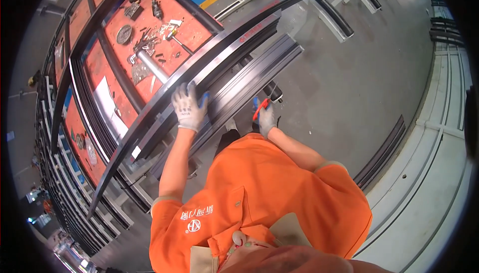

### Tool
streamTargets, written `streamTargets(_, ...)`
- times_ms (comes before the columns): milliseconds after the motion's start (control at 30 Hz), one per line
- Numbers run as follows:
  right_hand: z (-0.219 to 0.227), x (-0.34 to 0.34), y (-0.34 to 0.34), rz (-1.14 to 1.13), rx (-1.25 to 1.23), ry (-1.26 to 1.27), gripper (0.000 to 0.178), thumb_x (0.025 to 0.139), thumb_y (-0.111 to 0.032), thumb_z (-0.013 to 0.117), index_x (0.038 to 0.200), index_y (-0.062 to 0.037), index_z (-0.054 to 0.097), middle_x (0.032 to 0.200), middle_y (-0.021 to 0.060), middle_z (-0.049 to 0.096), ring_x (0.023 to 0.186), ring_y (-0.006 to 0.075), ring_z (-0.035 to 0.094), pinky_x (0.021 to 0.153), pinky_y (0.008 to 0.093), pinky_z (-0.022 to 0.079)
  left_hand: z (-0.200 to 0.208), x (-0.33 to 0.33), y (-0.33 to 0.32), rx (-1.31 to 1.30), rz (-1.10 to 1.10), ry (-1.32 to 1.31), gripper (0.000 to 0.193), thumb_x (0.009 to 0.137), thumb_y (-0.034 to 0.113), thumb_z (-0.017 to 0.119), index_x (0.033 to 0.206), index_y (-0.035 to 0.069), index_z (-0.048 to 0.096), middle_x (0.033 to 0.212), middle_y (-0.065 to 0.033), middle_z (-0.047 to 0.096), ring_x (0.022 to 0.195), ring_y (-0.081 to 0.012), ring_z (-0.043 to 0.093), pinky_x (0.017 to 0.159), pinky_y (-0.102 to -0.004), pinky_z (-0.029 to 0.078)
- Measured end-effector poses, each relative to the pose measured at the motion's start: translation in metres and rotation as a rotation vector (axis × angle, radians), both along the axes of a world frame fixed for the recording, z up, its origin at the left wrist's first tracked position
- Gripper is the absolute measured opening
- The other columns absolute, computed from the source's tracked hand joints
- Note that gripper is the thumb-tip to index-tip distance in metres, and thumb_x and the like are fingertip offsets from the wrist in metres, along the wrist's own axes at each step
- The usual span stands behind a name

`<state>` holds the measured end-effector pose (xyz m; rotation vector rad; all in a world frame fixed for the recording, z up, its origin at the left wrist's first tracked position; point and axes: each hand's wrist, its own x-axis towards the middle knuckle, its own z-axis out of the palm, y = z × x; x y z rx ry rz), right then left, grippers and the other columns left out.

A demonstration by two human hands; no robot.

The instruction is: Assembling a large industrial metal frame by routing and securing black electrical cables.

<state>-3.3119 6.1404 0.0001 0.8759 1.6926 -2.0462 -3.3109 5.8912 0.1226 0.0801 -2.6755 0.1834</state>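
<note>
My left hand (189, 108), in a grey-white glove with blue on the palm side, lies with fingers apart on a long dark metal profile (214, 51). More dark profiles (249, 76) lie alongside it, towards my body. Low on the right of these, my gloved right hand (266, 118) is closed around a tool with a curved red handle (261, 109); its working end is hard to make out. Just beyond that hand, a dark cylindrical piece (273, 91) sticks out from under the profiles.
A red-topped workbench (194, 28) at the left holds a hammer (178, 42), a black power tool (156, 8), a round dish (124, 34) of small parts and loose hardware. Racks with padded bars (344, 26) stand at the far right. Dark strips (381, 150) lie on the floor.
</note>
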Motion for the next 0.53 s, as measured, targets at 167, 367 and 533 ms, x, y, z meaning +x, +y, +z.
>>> streamTargets(167, 0.051, -0.021, -0.037, -0.014, -0.099, -0.369, 0.039, 0.083, -0.036, 0.073, 0.100, -0.0057, 0.056, 0.076, 0.0034, 0.055, 0.064, 0.0172, 0.052, 0.063, 0.0303, 0.045, -0.061, 0.001, -0.039, 0.186, 0.265, -0.332, 0.063, 0.084, 0.053, 0.062, 0.119, 0.002, 0.056, 0.098, -0.0198, 0.065, 0.092, -0.0387, 0.064, 0.084, -0.0425, 0.050)
streamTargets(367, -0.042, -0.005, -0.068, -0.097, 0.069, -0.129, 0.041, 0.083, -0.030, 0.073, 0.106, -0.0035, 0.053, 0.084, 0.0061, 0.057, 0.073, 0.0194, 0.054, 0.068, 0.0346, 0.047, -0.036, -0.039, -0.051, 0.458, 0.331, -0.633, 0.071, 0.082, 0.062, 0.062, 0.117, 0.001, 0.059, 0.096, -0.0189, 0.068, 0.084, -0.0365, 0.064, 0.077, -0.0396, 0.051)
streamTargets(533, -0.076, 0.021, -0.058, -0.323, 0.030, -0.135, 0.037, 0.082, -0.029, 0.073, 0.105, -0.0038, 0.059, 0.096, 0.0084, 0.060, 0.085, 0.0181, 0.055, 0.078, 0.0403, 0.048, -0.089, -0.047, -0.088, 0.702, 0.247, -0.745, 0.068, 0.083, 0.061, 0.063, 0.113, 0.001, 0.063, 0.097, -0.0200, 0.069, 0.093, -0.0339, 0.065, 0.084, -0.0431, 0.050)
